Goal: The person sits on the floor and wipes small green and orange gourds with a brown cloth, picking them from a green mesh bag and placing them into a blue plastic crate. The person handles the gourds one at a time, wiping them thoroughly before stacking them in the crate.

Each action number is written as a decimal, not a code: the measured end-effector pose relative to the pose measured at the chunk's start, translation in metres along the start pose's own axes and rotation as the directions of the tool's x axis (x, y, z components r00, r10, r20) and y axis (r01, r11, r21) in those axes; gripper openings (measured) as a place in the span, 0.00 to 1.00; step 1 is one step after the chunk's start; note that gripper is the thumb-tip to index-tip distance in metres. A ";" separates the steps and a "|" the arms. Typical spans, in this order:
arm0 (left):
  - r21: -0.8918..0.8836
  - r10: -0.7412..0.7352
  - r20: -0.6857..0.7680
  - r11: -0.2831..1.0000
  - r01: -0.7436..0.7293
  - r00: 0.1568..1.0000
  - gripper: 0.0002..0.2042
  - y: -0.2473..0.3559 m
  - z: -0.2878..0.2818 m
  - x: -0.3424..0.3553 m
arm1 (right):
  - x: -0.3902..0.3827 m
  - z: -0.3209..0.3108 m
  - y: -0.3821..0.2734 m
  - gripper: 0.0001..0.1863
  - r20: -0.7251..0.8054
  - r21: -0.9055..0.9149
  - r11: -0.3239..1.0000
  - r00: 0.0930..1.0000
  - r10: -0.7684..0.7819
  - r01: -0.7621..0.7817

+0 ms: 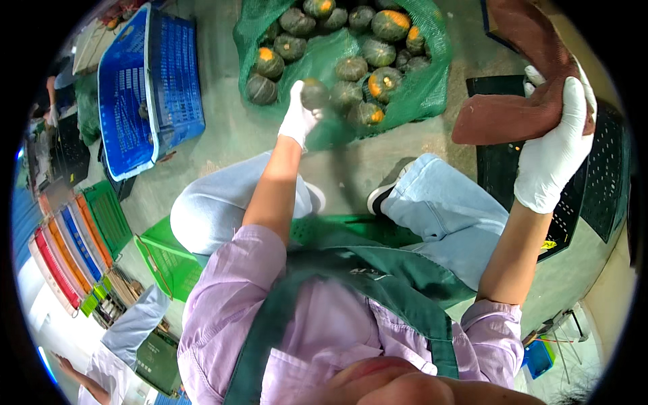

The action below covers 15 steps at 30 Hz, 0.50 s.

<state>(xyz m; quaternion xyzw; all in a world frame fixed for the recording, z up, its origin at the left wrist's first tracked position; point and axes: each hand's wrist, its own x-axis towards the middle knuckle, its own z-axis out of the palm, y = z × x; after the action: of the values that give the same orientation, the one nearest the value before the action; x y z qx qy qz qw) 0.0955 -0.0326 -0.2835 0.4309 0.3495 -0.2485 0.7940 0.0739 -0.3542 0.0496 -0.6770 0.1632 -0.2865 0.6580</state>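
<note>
My left hand (295, 123), in a white glove, grips a small dark green squash (314, 94) at the near edge of a green mesh bag (426, 100). The bag lies spread on the floor with several more squashes (391, 25) in it, dark green with orange patches. Away to the right, my gloved right hand (553, 162) is closed round a brown cloth (506, 116). The cloth is folded over, one end hanging toward the bag and the other reaching up past the hand. Some of the right fingers are hidden behind it.
Left of the bag stands a blue plastic crate (182, 81). Black perforated crates (604, 175) are under and beside my right hand. A green crate (165, 253) is by my left leg, near a row of coloured crates (67, 246). Other people are at the far left.
</note>
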 end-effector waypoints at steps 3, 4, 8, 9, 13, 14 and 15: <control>-0.440 -0.119 0.268 0.868 0.231 0.956 0.34 0.036 0.065 -0.040 | 0.004 -0.010 -0.005 0.19 -0.044 -0.065 0.997 0.998 -0.053 0.050; -0.460 -0.061 0.324 0.862 0.213 0.944 0.33 0.040 0.084 -0.055 | 0.005 -0.015 -0.006 0.20 -0.025 -0.053 0.997 0.999 -0.048 0.047; -0.458 0.038 0.579 0.841 0.287 0.814 0.25 0.036 0.128 -0.080 | 0.007 -0.028 -0.011 0.20 -0.056 0.033 0.999 0.998 -0.038 0.040; -0.426 0.053 0.632 0.857 0.290 0.773 0.24 0.032 0.135 -0.077 | 0.007 -0.032 -0.013 0.20 -0.064 0.046 0.998 0.997 -0.040 0.043; -0.374 -0.025 0.735 0.819 0.435 0.678 0.20 0.015 0.166 -0.066 | 0.006 -0.041 -0.024 0.19 -0.101 0.067 0.996 0.994 -0.045 0.051; -0.373 -0.060 0.664 0.837 0.400 0.745 0.19 0.008 0.181 -0.068 | 0.007 -0.045 -0.025 0.19 -0.101 0.088 0.994 0.993 -0.060 0.069; -0.391 -0.080 0.622 0.830 0.397 0.779 0.16 0.001 0.194 -0.071 | 0.005 -0.048 -0.025 0.19 -0.088 0.118 0.990 0.994 -0.071 0.081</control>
<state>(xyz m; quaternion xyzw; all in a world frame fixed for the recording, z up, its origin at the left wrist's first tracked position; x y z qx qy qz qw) 0.1177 -0.1924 -0.1541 0.0625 0.1956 -0.3705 0.9058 0.0453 -0.3934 0.0741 -0.6289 0.1467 -0.3489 0.6791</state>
